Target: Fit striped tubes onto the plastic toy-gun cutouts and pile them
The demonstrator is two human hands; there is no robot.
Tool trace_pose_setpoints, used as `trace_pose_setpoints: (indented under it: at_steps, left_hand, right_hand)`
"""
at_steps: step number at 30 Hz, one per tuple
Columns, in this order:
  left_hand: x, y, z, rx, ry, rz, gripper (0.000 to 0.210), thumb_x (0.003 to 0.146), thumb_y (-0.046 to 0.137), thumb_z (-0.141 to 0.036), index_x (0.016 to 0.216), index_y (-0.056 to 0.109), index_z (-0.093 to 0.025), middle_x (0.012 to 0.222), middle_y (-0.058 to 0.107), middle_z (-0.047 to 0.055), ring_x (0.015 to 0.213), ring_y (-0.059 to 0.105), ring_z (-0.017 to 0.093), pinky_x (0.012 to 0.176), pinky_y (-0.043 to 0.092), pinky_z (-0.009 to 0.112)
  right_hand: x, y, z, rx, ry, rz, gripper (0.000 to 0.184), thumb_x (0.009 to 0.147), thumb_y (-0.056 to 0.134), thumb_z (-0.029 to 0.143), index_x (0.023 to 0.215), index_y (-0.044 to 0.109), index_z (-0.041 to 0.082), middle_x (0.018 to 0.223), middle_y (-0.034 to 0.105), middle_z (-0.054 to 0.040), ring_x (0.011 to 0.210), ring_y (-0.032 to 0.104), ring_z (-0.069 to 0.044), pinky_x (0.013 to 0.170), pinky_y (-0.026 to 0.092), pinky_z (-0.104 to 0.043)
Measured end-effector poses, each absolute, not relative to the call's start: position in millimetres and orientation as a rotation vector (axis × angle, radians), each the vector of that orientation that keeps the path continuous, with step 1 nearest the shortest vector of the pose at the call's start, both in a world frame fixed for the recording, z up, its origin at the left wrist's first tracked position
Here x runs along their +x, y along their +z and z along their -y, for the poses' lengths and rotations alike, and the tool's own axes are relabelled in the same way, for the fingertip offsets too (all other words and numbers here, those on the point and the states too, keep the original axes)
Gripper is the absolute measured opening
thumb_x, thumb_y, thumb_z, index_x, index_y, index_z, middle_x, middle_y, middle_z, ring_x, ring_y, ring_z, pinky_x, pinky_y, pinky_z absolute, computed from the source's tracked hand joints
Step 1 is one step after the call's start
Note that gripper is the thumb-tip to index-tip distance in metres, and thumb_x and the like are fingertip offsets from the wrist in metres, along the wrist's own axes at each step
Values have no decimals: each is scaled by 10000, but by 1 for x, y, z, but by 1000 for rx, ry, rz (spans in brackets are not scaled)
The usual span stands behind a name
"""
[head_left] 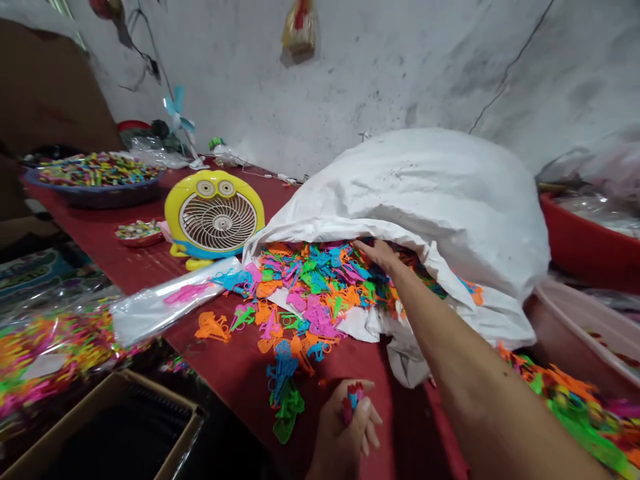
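Note:
My left hand (346, 427) is low in front, near the table's edge, curled around a few small red and blue pieces (353, 396) that I cannot name exactly. Its other fingers are loosely bent. My right hand (381, 255) reaches to the mouth of a big white sack (425, 180) and touches the plastic toys there. One finger stretches out to the left; the rest are partly hidden. Flat, brightly coloured plastic toys (320, 287) in orange, green, blue and pink spill from the sack onto the red table (240, 373).
A yellow minion-like fan (223, 217) and a clear plastic bag (150, 310) lie left of the sack. Behind are a bowl of small pieces (90, 190) and a little blue fan (179, 113). An open carton (165, 395) stands lower left; a pink tub (580, 333) is right.

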State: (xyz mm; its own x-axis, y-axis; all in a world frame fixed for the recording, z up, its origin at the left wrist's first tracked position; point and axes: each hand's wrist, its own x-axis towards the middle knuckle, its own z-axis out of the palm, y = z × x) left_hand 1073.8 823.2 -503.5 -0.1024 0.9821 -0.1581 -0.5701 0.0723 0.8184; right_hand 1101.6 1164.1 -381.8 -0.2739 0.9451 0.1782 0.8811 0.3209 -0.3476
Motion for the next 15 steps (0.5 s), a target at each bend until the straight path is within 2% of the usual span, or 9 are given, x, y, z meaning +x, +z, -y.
trace_pose_setpoints:
  at_steps: [8, 12, 15]
  left_hand:
    - [1071, -490, -823, 613, 1499, -952, 528, 820, 626, -522, 1097, 558, -77, 724, 619, 36, 484, 498, 67, 430, 318, 181]
    - [1072, -493, -824, 628, 1539, -985, 532, 810, 613, -517, 1097, 524, -78, 714, 627, 37, 464, 509, 77, 408, 324, 183]
    - [1074, -500, -828, 639, 1576, -981, 519, 820, 596, -524, 1101, 481, -103, 716, 642, 38, 465, 529, 86, 409, 340, 179]
  right_hand:
    - [1110, -405, -1087, -1318, 223, 2538, 547, 790, 606, 512, 1255, 626, 224, 1276, 613, -108, 1117, 576, -326, 1005, 371, -452]
    - [1123, -418, -1040, -1121, 239, 2585, 377, 855, 538, 437, 1131, 694, 232, 1184, 655, -91, 1101, 579, -290, 1006, 368, -455]
    - [1137, -422, -1017, -1022, 271, 2537, 372, 899, 477, 424, 1155, 684, 251, 1282, 614, -82, 1168, 555, -262, 1024, 372, -445]
